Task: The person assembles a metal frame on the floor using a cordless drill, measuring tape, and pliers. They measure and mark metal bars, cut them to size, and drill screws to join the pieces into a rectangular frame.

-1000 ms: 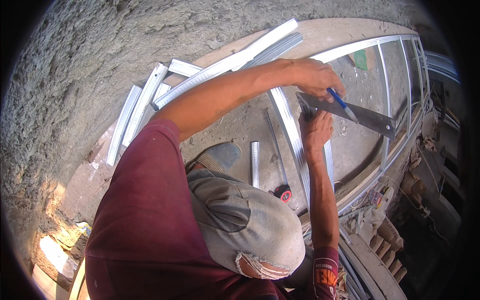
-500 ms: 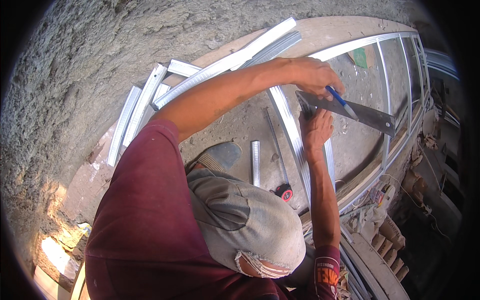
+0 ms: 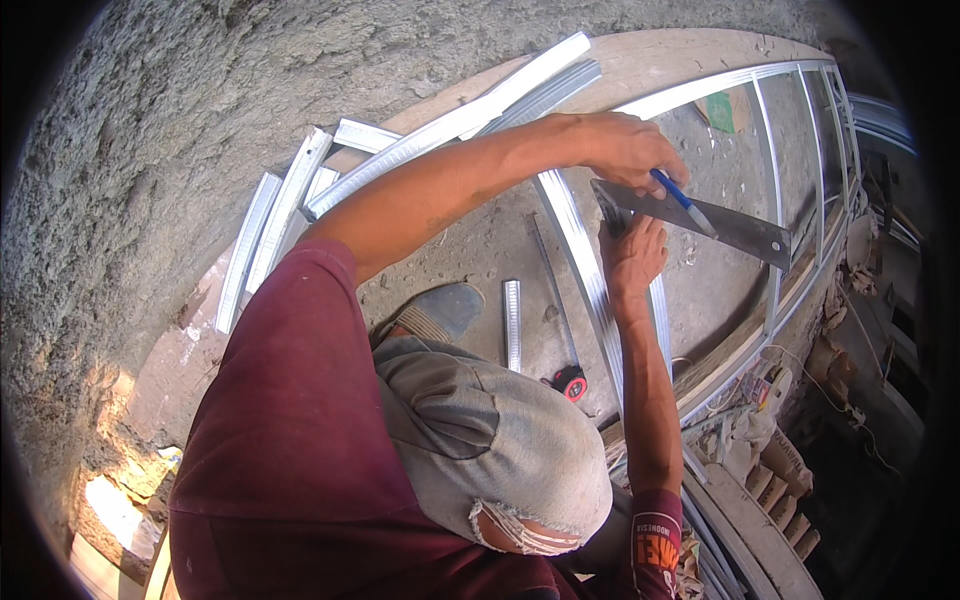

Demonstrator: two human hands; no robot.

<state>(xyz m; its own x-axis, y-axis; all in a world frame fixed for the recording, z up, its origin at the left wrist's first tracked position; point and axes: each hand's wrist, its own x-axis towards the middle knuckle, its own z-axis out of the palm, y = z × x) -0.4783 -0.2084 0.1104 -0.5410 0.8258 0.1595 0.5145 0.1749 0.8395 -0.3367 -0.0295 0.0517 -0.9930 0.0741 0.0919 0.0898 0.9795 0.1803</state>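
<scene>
My left hand (image 3: 632, 155) is closed on a blue-and-grey pen (image 3: 685, 203) that points down to the right over a dark, flat metal blade (image 3: 735, 232). The blade tapers leftward and has a small hole near its right end; its exact kind I cannot tell. Its upper edge passes under my left fingers. Just below, my right hand (image 3: 635, 255) is wrapped round a silvery ribbed metal channel (image 3: 659, 315), close to the channel's upper end and against the blade. Part of the channel is hidden by that hand and forearm. A longer metal channel (image 3: 580, 255) runs alongside, to the left.
A tape measure (image 3: 570, 382) lies on the floor, its strip pulled out, beside a short channel piece (image 3: 512, 325). Several cut channels (image 3: 450, 125) lean at the upper left by a rough wall (image 3: 150, 150). A metal frame (image 3: 772, 150) spans the right; my bent knee (image 3: 540, 450) is below.
</scene>
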